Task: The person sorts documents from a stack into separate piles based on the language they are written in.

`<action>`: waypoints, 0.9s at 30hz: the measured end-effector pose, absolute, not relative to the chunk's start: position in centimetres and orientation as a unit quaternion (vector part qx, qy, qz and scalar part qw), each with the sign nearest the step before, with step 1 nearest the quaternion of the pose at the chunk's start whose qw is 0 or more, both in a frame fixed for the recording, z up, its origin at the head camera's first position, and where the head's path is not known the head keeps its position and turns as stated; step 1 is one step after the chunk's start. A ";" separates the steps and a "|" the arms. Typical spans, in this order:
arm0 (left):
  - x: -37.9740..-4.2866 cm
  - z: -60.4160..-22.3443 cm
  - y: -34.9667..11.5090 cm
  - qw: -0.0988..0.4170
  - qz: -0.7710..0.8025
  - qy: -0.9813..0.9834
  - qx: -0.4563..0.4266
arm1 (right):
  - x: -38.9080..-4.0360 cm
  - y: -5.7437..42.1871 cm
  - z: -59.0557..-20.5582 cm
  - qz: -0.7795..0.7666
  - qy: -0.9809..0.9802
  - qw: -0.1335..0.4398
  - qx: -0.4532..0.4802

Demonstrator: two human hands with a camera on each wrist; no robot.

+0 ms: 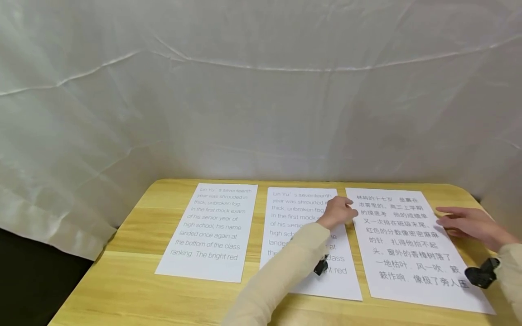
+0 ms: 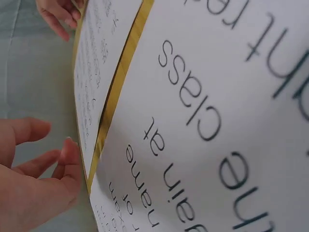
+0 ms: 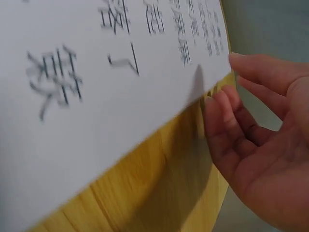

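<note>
A white sheet printed with Chinese text (image 1: pixel 401 253) lies flat at the right of the table. My left hand (image 1: pixel 337 212) hovers by its upper left edge, the forearm crossing over the middle sheet of English text (image 1: pixel 293 217). In the left wrist view a gap shows between the bent fingers (image 2: pixel 36 164) and thumb, with nothing between them. At the Chinese sheet's right edge is my right hand (image 1: pixel 473 224), its fingers loosely bent and the thumb apart. The right wrist view shows the fingertips (image 3: pixel 219 99) close to that edge; whether they touch the paper I cannot tell.
Another English sheet (image 1: pixel 212 231) lies at the left of the wooden table (image 1: pixel 134 258). Narrow strips of wood separate the sheets. A pale grey cloth (image 1: pixel 261 113) hangs behind the table. Small black devices (image 1: pixel 483 273) sit at both wrists.
</note>
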State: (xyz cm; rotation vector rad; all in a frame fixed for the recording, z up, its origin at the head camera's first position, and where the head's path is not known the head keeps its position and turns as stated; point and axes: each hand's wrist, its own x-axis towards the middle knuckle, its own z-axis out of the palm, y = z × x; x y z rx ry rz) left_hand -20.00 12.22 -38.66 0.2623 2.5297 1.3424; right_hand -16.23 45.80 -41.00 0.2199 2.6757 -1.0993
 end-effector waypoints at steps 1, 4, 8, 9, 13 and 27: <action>-20.0 -38.8 12.0 0.129 0.468 0.868 0.100 | -16.2 45.4 -40.9 -0.379 0.916 0.115 0.067; -20.0 -39.0 11.2 0.128 0.487 0.855 0.124 | -16.1 43.7 -40.6 -0.388 0.915 0.103 0.046; -19.9 -39.1 10.1 0.128 0.494 0.848 0.141 | -15.8 41.5 -40.1 -0.404 0.909 0.104 0.014; -19.9 -39.1 9.8 0.127 0.496 0.847 0.143 | -15.7 41.0 -40.0 -0.405 0.908 0.104 0.009; -19.9 -38.9 8.3 0.125 0.515 0.836 0.143 | -15.7 38.9 -39.6 -0.390 0.915 0.098 -0.004; -20.0 -37.6 -1.2 0.085 0.552 0.823 0.099 | -15.5 30.9 -37.9 -0.409 0.909 0.068 -0.039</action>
